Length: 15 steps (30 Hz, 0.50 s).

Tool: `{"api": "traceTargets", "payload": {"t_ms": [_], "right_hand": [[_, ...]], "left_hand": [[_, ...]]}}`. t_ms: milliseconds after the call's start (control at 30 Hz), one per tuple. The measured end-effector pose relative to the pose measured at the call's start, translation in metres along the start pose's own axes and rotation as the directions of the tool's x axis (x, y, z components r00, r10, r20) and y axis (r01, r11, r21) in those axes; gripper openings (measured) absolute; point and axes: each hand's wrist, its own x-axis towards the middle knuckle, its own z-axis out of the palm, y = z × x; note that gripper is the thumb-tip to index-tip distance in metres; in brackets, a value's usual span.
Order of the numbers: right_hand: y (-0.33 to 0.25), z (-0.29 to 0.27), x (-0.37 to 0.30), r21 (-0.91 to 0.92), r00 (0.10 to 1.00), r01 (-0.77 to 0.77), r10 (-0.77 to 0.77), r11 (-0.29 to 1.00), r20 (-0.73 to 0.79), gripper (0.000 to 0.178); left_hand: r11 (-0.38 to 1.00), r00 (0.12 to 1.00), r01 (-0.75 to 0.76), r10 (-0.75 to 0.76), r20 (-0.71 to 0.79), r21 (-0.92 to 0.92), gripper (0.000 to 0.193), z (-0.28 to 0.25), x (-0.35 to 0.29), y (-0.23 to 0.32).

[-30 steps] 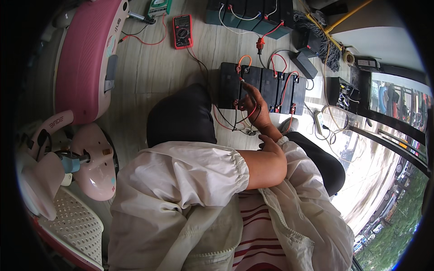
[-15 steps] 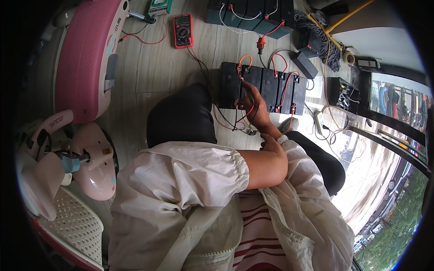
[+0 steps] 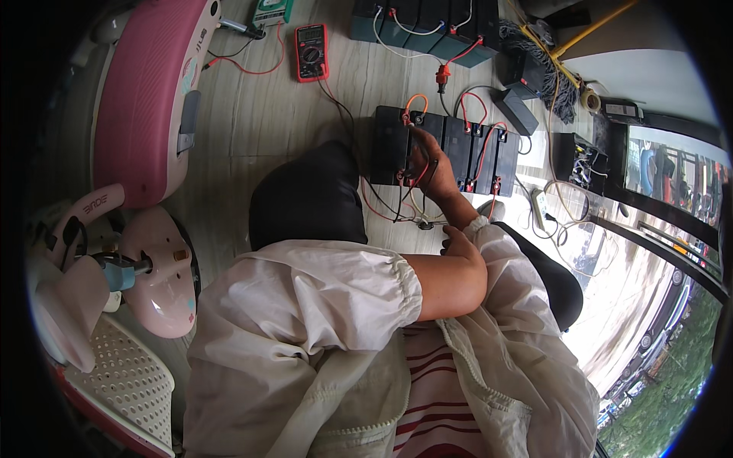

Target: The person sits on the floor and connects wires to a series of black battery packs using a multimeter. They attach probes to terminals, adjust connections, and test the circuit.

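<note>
My right hand (image 3: 434, 169) is over the left part of a row of black batteries (image 3: 453, 137) on the floor. Its fingers are closed round the multimeter's test probes (image 3: 418, 182), which it mostly hides. The fingertips are close to the upper terminal with an orange jumper wire (image 3: 416, 98); contact cannot be made out. Black and red leads run from there to a red multimeter (image 3: 310, 53), its screen lit. My left hand (image 3: 459, 242) holds nothing I can see. Its fingers are apart, beside my right wrist, near a small wire connector (image 3: 425, 224).
Another battery pack (image 3: 424, 30) with white and red wires stands at the back. A pink-and-white scooter (image 3: 141, 107) fills the left side. Toward the right are a mop (image 3: 561, 91), a black box of wires (image 3: 584, 160), a power strip (image 3: 539, 208) and a glass door (image 3: 672, 164).
My right hand's fingertips have edged up toward the upper terminal, and the red probe end seen there before is now hidden. My left hand stays near the right wrist.
</note>
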Motion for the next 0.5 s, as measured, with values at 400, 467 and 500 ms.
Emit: {"api": "traceTargets", "payload": {"t_ms": [400, 467, 500], "right_hand": [[-0.011, -0.002, 0.003, 0.043, 0.994, -0.104, 0.104, 0.994, 0.019, 0.04], [-0.032, -0.002, 0.002, 0.099, 0.985, -0.169, 0.165, 0.981, 0.046, 0.04], [-0.031, -0.001, 0.003, 0.085, 0.989, -0.145, 0.142, 0.986, 0.043, 0.04]], "left_hand": [[0.999, 0.995, 0.047, -0.048, 0.083, 0.015, 0.071, 0.002, 0.028, 0.008], [0.996, 0.99, 0.088, -0.089, 0.112, 0.014, 0.07, 0.003, 0.031, 0.008], [0.997, 0.991, 0.082, -0.081, 0.102, -0.004, 0.07, 0.002, 0.032, 0.008]]}}
